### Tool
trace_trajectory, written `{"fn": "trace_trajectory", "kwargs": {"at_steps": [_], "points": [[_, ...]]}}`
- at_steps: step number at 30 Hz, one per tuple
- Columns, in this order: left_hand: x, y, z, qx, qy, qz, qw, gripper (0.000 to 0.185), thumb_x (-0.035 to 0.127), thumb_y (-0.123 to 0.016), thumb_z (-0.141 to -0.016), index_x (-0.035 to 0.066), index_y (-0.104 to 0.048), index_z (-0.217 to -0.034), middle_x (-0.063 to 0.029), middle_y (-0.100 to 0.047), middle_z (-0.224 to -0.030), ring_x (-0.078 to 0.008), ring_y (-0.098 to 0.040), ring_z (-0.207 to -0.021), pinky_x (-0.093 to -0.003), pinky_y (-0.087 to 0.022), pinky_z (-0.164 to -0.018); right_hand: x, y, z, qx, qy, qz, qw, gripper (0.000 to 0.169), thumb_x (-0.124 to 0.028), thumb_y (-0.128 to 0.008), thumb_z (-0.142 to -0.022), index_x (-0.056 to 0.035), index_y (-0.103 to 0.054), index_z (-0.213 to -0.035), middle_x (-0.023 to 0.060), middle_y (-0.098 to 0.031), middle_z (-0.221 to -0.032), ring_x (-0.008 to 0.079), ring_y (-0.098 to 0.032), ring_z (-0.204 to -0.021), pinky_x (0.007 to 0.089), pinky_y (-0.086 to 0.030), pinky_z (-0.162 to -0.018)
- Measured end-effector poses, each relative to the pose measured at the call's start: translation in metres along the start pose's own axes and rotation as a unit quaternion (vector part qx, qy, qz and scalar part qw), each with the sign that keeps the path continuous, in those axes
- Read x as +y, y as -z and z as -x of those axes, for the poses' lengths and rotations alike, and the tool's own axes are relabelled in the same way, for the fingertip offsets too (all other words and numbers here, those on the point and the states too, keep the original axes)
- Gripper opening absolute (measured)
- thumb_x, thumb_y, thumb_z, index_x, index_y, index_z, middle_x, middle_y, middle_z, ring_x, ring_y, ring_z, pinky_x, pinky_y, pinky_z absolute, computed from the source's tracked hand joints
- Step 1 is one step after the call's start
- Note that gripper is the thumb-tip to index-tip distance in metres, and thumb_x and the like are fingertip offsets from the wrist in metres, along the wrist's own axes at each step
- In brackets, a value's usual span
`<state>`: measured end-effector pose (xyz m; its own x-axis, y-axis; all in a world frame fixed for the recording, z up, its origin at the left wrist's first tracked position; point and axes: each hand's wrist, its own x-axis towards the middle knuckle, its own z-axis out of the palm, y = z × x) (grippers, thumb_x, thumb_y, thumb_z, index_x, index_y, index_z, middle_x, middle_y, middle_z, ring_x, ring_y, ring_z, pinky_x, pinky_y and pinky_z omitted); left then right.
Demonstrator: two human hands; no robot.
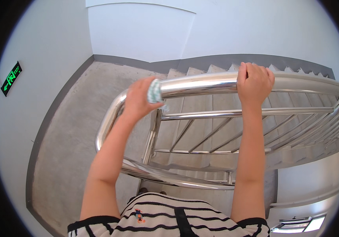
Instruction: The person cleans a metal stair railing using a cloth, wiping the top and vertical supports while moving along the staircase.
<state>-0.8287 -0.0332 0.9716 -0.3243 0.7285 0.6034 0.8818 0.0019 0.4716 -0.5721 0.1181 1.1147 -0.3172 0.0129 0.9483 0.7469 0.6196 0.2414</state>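
A polished metal stair handrail (199, 84) crosses in front of me and bends round at the left. My left hand (141, 97) holds a green-and-white checked cloth (154, 91) against the top rail, close to the bend. Part of the cloth is hidden beneath the palm, and a loose end hangs by the thumb. Farther right, my right hand (255, 81) is closed over the same top rail, its fingertips hidden on the far side. Thinner metal bars (202, 114) run below the rail.
Beyond the railing, concrete stairs (199, 103) run to the right from a concrete landing (69, 124). White walls with a grey skirting band (134, 61) enclose them. A lit green exit sign (11, 78) hangs on the left wall. A window (299, 225) shows at lower right.
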Motion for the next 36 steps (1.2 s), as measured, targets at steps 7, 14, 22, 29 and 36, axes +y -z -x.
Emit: {"fn": "trace_trajectory", "kwargs": {"at_steps": [7,14,22,29,36], "points": [[0.047,-0.022,-0.007,0.070,-0.117,0.024,0.990,0.099,0.016,-0.090,-0.059,0.014,-0.040,-0.144,-0.0140,-0.046,-0.141,-0.0357,-0.042,-0.131,-0.0474,-0.036,-0.110,0.000,-0.002,0.002,0.016,-0.017,0.014,1.000,0.029,-0.018,-0.065,-0.083,-0.0114,-0.050,-0.058,-0.0002,-0.051,-0.057,0.0205,-0.050,-0.062,0.0374,-0.043,-0.082],[0.149,-0.125,0.006,0.121,-0.346,0.055,0.929,0.075,0.002,-0.062,-0.074,0.005,-0.038,-0.145,-0.0187,-0.041,-0.146,-0.0354,-0.038,-0.138,-0.0484,-0.033,-0.113,0.007,0.011,0.023,0.066,-0.004,-0.170,0.983,0.008,-0.015,-0.061,-0.085,-0.0134,-0.068,-0.083,0.0047,-0.068,-0.102,0.0253,-0.061,-0.100,0.0449,-0.040,-0.098],[0.046,-0.163,0.048,0.006,-0.176,0.070,0.982,0.062,0.008,-0.066,-0.080,0.007,-0.043,-0.138,-0.0165,-0.057,-0.116,-0.0369,-0.054,-0.109,-0.0471,-0.045,-0.093,0.026,0.015,0.101,0.012,0.018,-0.114,0.993,0.043,-0.016,-0.058,-0.087,-0.0140,-0.060,-0.130,0.0153,-0.044,-0.146,0.0337,-0.039,-0.134,0.0521,-0.025,-0.111],[0.034,-0.119,0.072,-0.064,-0.122,0.006,0.990,0.071,0.023,-0.072,-0.080,0.005,-0.039,-0.141,-0.0174,-0.048,-0.130,-0.0390,-0.046,-0.120,-0.0483,-0.038,-0.102,0.082,0.000,0.149,-0.046,-0.036,0.041,0.997,0.022,-0.017,-0.056,-0.087,-0.0125,-0.070,-0.104,0.0059,-0.066,-0.112,0.0268,-0.057,-0.109,0.0444,-0.033,-0.103],[0.136,-0.145,0.002,-0.158,-0.214,0.091,0.960,0.065,0.030,-0.067,-0.086,0.005,-0.041,-0.140,-0.0151,-0.056,-0.121,-0.0361,-0.055,-0.111,-0.0446,-0.044,-0.094,0.084,-0.004,0.148,-0.017,-0.018,0.031,0.999,0.014,-0.019,-0.056,-0.085,-0.0166,-0.063,-0.074,-0.0011,-0.058,-0.072,0.0212,-0.052,-0.070,0.0349,-0.038,-0.085]]}}
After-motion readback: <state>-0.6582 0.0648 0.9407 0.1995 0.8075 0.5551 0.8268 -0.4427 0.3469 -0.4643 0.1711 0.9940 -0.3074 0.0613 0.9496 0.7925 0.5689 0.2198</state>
